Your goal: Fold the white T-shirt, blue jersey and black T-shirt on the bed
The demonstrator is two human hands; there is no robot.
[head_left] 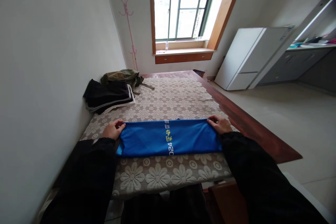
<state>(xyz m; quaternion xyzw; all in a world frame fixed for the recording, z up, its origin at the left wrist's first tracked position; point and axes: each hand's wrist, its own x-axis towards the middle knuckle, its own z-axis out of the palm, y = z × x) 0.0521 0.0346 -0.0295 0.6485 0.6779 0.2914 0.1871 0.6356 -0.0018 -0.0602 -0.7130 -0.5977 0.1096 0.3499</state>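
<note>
A blue cloth [147,139] with white and yellow printing lies folded into a wide strip near the front of the table. My left hand [114,129] pinches its far left corner between thumb and fingers. At the far right corner, my right hand [219,124] pinches the cloth in the same way. The far edge between my hands is nearly straight. Beneath the cloth is a patterned tablecloth [157,176] with pale flowers.
Folded dark clothes [109,94] and an olive bag [122,76] sit at the table's far left, beside the wall. The wooden table edge [252,129] shows on the right. A pink coat stand [128,24], a window and a white fridge [244,56] stand beyond.
</note>
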